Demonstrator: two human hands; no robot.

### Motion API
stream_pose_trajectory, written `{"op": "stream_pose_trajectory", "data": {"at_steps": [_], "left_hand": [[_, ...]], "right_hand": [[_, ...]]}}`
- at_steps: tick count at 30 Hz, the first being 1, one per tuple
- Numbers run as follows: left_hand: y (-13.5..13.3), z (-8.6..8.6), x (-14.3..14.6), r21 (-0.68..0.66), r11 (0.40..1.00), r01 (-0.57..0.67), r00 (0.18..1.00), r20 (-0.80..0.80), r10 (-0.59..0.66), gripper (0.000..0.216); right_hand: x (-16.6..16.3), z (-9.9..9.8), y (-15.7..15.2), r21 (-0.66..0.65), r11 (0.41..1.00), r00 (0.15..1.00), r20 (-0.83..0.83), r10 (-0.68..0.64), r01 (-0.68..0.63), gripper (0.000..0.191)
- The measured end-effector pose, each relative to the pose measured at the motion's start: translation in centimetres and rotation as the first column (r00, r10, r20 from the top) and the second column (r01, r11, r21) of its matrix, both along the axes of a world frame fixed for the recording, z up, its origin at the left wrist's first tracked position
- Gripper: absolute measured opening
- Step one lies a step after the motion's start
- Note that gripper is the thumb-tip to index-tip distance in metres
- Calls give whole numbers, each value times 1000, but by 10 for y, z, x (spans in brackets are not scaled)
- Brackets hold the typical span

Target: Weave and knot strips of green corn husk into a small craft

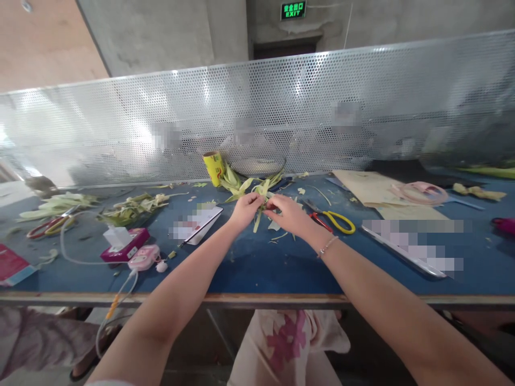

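Note:
My left hand and my right hand meet above the middle of the blue table, fingers pinched on pale green corn husk strips. Some strip ends stick up past the fingertips, and one hangs below them. Exactly where the fingers press is partly hidden. Close by, more corn husks lie beside a yellow can-like container. Pliers with red and yellow handles rest just right of my right hand. A phone stands tilted left of my left hand.
A perforated metal screen closes off the far side. On the left are husk piles, scissors, a purple tissue box and a pink charger with a white cable. To the right lie a tablet-like device and brown paper.

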State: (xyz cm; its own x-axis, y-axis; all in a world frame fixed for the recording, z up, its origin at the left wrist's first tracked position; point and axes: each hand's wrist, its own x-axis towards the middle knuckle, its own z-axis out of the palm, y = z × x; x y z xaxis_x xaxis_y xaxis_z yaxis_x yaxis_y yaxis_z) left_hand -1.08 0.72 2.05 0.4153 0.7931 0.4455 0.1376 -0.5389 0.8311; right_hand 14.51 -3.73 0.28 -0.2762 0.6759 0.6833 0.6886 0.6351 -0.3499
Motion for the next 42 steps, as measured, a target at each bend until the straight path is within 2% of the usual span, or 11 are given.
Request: {"op": "stream_pose_trajectory", "data": {"at_steps": [3, 8, 12, 15, 18, 21, 23, 27, 31, 36, 42], "left_hand": [[1, -2, 1, -9, 1000, 19, 1000, 11, -19, 35], [1, -5, 4, -31, 999, -16, 1000, -21, 15, 30], [1, -4, 5, -55, 996, -64, 996, 60, 67, 22], [0, -1, 3, -70, 997, -39, 997, 61, 44, 12], [-2, 2, 0, 8, 1000, -8, 999, -42, 9, 6], [-4, 6, -4, 146, 989, -20, 987, -153, 42, 2], [-5, 9, -7, 168, 986, -9, 980, -193, 42, 3], [-4, 17, -13, 103, 990, 101, 961, -266, -71, 2], [-4, 23, -19, 60, 980, 190, 950, -263, -168, 4], [-4, 26, -21, 53, 974, 219, 948, -249, -200, 6], [-5, 26, -22, 44, 972, 231, 951, -223, -216, 9]], "right_hand": [[-3, 0, -1, -75, 997, 1000, -18, -5, 4, 11], [-8, 3, -5, -146, 989, 999, -41, -28, 21, 14], [-11, 3, -7, -123, 992, 998, -59, -36, 28, 12], [-10, 2, -6, -102, 994, 997, -55, -51, 45, 11], [-8, 1, -4, -90, 994, 997, -38, -66, 63, 11], [-7, 1, -4, -70, 996, 998, -37, -57, 55, 12], [-7, 2, -6, -82, 996, 998, -42, -51, 47, 12], [-8, 5, -9, -121, 992, 999, -40, -23, 18, 13], [-6, 6, -9, -125, 992, 998, -66, 16, -24, 14], [-5, 7, -8, -123, 990, 991, -120, 54, -69, 14], [-4, 9, -8, -119, 991, 990, -132, 48, -64, 15]]}}
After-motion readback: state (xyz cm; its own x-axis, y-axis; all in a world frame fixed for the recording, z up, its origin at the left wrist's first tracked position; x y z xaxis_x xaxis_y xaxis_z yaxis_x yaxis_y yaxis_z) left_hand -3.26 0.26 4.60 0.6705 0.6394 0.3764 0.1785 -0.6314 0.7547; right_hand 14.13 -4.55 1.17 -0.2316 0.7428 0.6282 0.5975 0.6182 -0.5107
